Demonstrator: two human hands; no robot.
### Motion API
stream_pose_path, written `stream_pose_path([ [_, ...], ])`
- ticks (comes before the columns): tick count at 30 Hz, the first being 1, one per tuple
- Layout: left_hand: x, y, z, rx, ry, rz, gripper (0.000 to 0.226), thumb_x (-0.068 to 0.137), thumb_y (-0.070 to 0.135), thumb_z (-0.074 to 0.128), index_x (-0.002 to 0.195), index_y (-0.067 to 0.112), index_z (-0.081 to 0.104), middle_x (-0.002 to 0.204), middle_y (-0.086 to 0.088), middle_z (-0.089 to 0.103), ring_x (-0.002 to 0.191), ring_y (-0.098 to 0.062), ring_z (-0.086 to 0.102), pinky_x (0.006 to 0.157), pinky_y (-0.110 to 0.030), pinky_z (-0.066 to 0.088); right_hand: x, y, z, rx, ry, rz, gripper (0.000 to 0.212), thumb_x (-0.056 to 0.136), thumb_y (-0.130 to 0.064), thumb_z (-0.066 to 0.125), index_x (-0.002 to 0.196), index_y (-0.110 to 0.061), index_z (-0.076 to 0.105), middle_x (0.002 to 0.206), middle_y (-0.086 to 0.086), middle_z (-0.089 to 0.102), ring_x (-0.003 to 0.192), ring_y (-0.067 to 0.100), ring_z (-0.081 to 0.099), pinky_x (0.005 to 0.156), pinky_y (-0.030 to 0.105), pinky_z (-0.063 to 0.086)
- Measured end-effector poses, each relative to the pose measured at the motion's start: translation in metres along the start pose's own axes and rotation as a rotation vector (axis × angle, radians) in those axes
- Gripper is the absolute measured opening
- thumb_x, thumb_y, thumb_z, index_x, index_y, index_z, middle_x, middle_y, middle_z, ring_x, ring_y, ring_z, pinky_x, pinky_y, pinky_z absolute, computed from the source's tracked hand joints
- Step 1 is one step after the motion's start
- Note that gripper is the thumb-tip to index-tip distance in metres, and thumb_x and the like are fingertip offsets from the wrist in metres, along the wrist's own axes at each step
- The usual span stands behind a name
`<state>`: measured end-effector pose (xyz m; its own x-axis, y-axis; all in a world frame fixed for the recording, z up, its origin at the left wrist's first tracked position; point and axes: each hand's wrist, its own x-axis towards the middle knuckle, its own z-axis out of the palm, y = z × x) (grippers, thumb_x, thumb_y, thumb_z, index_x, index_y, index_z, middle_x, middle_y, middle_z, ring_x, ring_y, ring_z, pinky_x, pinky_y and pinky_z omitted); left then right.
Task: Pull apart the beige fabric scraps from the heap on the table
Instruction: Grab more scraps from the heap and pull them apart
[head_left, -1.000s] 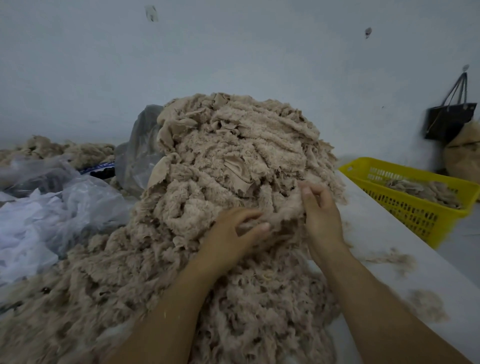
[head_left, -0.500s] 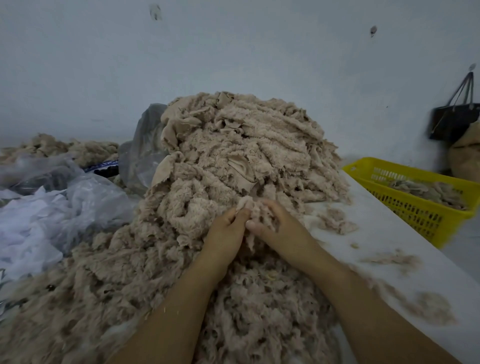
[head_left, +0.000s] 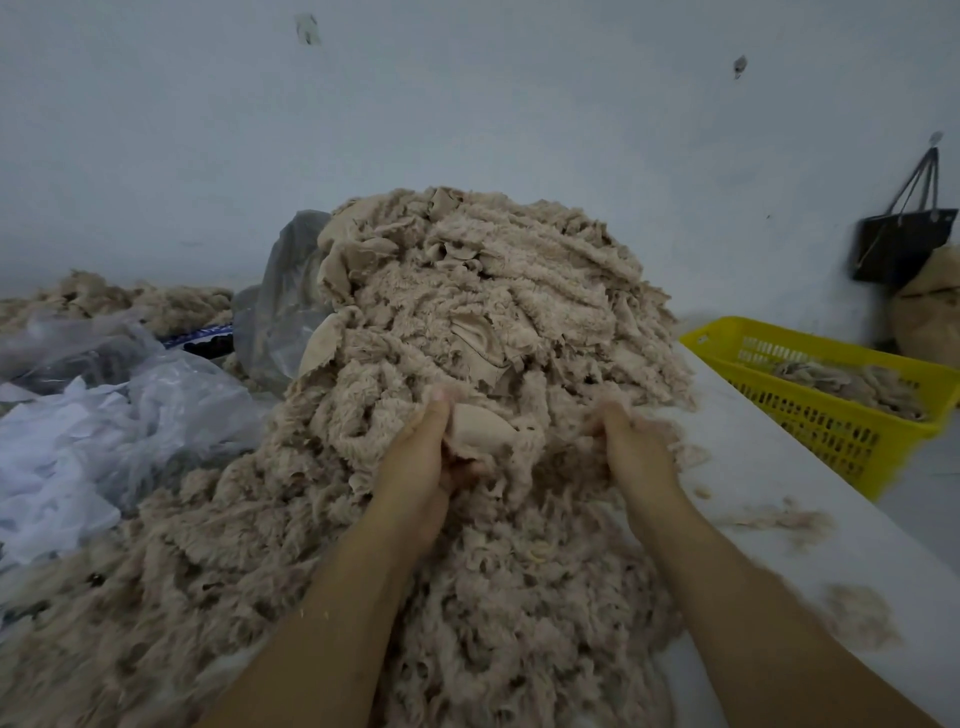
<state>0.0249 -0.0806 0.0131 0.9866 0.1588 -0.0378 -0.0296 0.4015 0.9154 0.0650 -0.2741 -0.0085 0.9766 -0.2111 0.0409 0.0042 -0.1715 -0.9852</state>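
Spread well apart since half a second ago, when pressed thumb to thumb at the front of the heap (head_left: 467, 291), and now tugging a clump two ways.

Starting far left: crumpled clear plastic bags (head_left: 130, 415) with white stuff inside, a lower drift of the same beige fluff behind, then a grey bag (head_left: 280, 296) leaning on the heap's left flank. Fills the middle of the table (head_left: 769, 467), tall and barely dented. At its near face, left hand (head_left: 415, 467) with fingers curled round a smooth beige scrap (head_left: 483, 434). Well to the right of it, right hand (head_left: 631, 447) clenched on a fluffy tuft (head_left: 660, 431), blurred by motion. Cannot tell whether scrap and tuft are one piece stretched between or already two. Further right, loose wisps on bare tabletop, then a yellow basket (head_left: 831, 436) beside the table's right edge holding a thin layer of scraps, and a black handbag (head_left: 901, 244) hanging on the wall.

Judging by that, early going — a few pieces in the basket, nearly the whole mound left to work through.

Hidden or unclear: most fingertips of both hands sunk in the pile, the heap's back side, the basket's far end cut by the frame, a dark label behind the bags too small to read.
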Motion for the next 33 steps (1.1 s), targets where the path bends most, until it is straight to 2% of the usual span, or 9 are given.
stream_pose_path([
  [5,-0.002,-0.003,0.002,0.079,-0.07,0.031,0.046,0.101,0.045,0.048,0.106,0.005,0.069,0.098,-0.015,0.076,0.082,-0.022,0.073,0.059,-0.029,0.059,-0.025,-0.012,0.016,-0.128,-0.168,-0.333,0.043,0.089,-0.077,0.029,0.085,-0.041,0.053,0.106,-0.017,0.049,0.105,0.001,0.049,0.088,0.021,0.036],
  [9,-0.007,-0.006,0.002,0.297,-0.174,0.117,0.047,0.101,0.054,0.04,0.109,0.023,0.074,0.105,-0.008,0.076,0.102,-0.024,0.071,0.093,-0.046,0.055,-0.035,-0.017,0.02,-0.088,-0.289,-0.419,0.051,0.08,-0.087,0.035,0.105,-0.048,0.056,0.117,-0.023,0.052,0.101,-0.021,0.047,0.075,-0.002,0.038],
  [13,-0.012,-0.01,0.005,0.389,-0.262,0.068,0.048,0.09,0.066,0.044,0.113,0.037,0.074,0.117,0.003,0.073,0.113,-0.011,0.066,0.103,-0.035,0.05,-0.035,-0.016,0.028,-0.185,-0.358,-0.433,0.021,0.096,-0.057,0.049,0.082,-0.044,0.058,0.077,-0.025,0.06,0.066,-0.009,0.054,0.057,0.008,0.041],
  [16,-0.015,-0.009,0.007,0.386,-0.325,0.069,0.037,0.091,0.06,0.048,0.105,0.041,0.077,0.112,0.01,0.075,0.107,-0.003,0.068,0.083,-0.014,0.053,-0.028,-0.016,0.026,-0.15,-0.217,-0.414,0.026,0.103,-0.027,0.048,0.078,-0.028,0.053,0.068,-0.015,0.059,0.056,-0.005,0.05,0.05,0.011,0.038],
  [20,-0.012,-0.01,0.007,0.333,-0.245,-0.012,0.037,0.099,0.049,0.05,0.087,0.032,0.081,0.099,0.001,0.078,0.095,-0.012,0.073,0.085,-0.029,0.053,-0.018,-0.013,0.016,-0.045,-0.079,-0.276,0.023,0.106,-0.026,0.041,0.087,-0.03,0.055,0.073,0.006,0.059,0.058,0.011,0.05,0.057,0.027,0.043],
  [24,-0.012,-0.009,0.005,0.261,-0.203,-0.092,0.036,0.092,0.052,0.06,0.086,0.023,0.082,0.097,-0.009,0.077,0.091,-0.022,0.075,0.079,-0.034,0.059,-0.014,-0.011,0.016,0.116,0.011,-0.124,0.029,0.104,-0.028,0.043,0.102,-0.042,0.067,0.045,-0.014,0.04,0.051,0.012,0.038,0.06,0.035,0.036],
  [27,-0.01,0.002,-0.002,0.06,-0.126,-0.109,0.045,0.076,0.058,0.072,0.087,0.016,0.082,0.096,-0.015,0.077,0.085,-0.028,0.075,0.067,-0.035,0.06,-0.001,-0.009,-0.002,0.23,0.164,0.032,0.029,0.104,-0.033,0.045,0.121,-0.019,0.064,0.064,-0.011,0.045,0.069,0.018,0.045,0.077,0.043,0.051],
  [30,-0.004,0.008,-0.004,-0.105,-0.084,-0.012,0.048,0.078,0.056,0.061,0.083,0.012,0.079,0.09,-0.01,0.076,0.083,-0.023,0.073,0.068,-0.035,0.059,-0.005,-0.007,-0.008,0.034,0.096,-0.011,0.03,0.102,-0.037,0.047,0.096,-0.009,0.058,0.082,0.012,0.045,0.072,0.026,0.044,0.072,0.047,0.044],
  [33,-0.002,0.007,-0.002,-0.165,-0.135,0.076,0.033,0.081,0.039,0.062,0.094,0.009,0.068,0.084,-0.003,0.073,0.078,-0.012,0.07,0.068,-0.026,0.058,-0.012,-0.01,0.009,-0.201,-0.094,-0.059,0.047,0.1,-0.044,0.045,0.139,-0.018,0.05,0.132,0.011,0.049,0.122,0.025,0.05,0.097,0.039,0.04],
])
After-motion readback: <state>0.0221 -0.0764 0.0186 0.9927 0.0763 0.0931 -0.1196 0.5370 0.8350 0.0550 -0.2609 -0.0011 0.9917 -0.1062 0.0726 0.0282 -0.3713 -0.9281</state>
